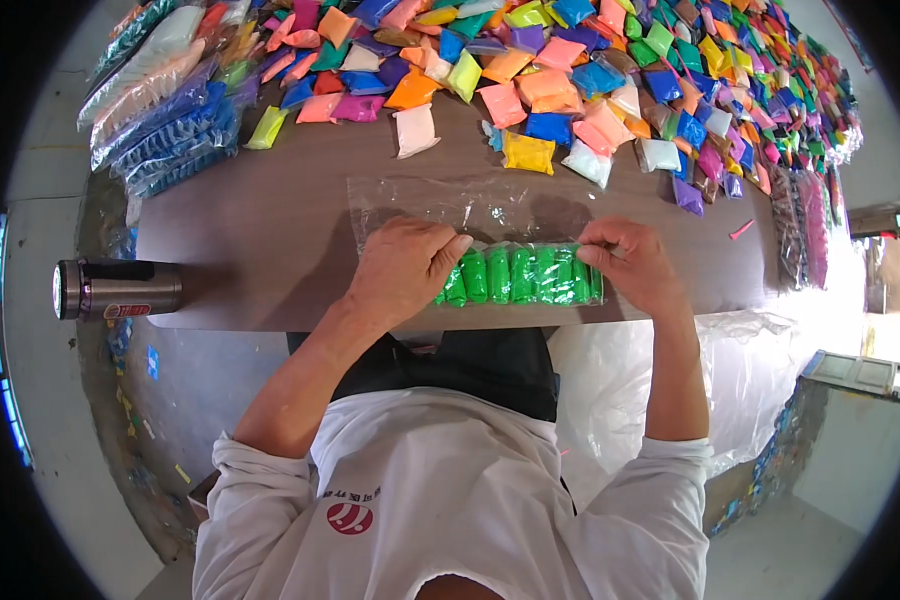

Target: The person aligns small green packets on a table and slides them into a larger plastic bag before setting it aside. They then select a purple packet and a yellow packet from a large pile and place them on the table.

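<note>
A clear plastic bag (440, 205) lies flat near the table's front edge, with a row of bright green packets (523, 275) side by side in its lower part. My left hand (398, 262) is closed over the bag's left side, fingers curled and thumb along the film, hiding the row's left end. At the right end, my right hand (630, 262) pinches the bag's upper edge between thumb and fingers. The upper part of the bag spreads loose and wrinkled beyond the green packets.
Many small coloured packets (530, 90) are heaped across the far side of the table (270, 230). Filled clear bags (175, 140) are stacked at the far left. A steel flask (120, 288) lies at the left edge. Plastic sheeting (610, 390) hangs below the right edge.
</note>
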`<state>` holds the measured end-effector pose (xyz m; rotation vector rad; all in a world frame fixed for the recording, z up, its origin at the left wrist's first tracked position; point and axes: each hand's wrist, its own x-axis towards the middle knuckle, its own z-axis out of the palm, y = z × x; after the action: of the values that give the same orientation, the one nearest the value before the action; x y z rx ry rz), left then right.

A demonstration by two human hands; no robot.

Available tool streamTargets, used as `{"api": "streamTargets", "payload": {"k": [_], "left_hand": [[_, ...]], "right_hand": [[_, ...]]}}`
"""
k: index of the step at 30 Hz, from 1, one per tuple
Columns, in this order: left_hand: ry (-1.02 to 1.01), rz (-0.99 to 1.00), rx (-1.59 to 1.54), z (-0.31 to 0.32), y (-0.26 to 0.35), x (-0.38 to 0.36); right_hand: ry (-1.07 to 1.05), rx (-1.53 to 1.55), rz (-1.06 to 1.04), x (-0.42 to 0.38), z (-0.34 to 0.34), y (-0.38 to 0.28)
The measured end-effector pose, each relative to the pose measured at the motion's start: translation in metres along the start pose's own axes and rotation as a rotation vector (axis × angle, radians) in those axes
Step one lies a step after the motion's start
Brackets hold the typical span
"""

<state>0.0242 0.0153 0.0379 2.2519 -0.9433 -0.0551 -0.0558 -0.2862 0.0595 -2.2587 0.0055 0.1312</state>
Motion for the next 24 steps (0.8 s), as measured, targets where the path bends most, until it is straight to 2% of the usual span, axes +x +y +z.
{"api": "streamTargets", "payload": {"k": [3, 6, 9, 12, 18, 24], "left_hand": [[0.015, 0.027, -0.012, 0.003, -0.004, 0.000], [0.008, 0.045, -0.006, 0.005, -0.008, 0.000], [-0.004, 0.008, 0.010, 0.003, -0.004, 0.000], [0.014, 0.012, 0.002, 0.003, -0.004, 0.000], [-0.050, 0.014, -0.003, -0.003, -0.003, 0.000], [0.057, 0.072, 0.009, -0.007, 0.003, -0.007]], "right_hand": [[0.047, -0.019, -0.059, 0.002, 0.004, 0.002], [0.317, -0.394, -0.202, -0.004, 0.013, -0.037], [0.317, -0.329, -0.337, -0.011, 0.035, -0.062], [0.199, -0.292, -0.401, -0.012, 0.064, -0.074], [0.220, -0.400, -0.414, -0.009, 0.085, -0.065], [0.172, -0.379, -0.376, -0.006, 0.079, -0.067]]}}
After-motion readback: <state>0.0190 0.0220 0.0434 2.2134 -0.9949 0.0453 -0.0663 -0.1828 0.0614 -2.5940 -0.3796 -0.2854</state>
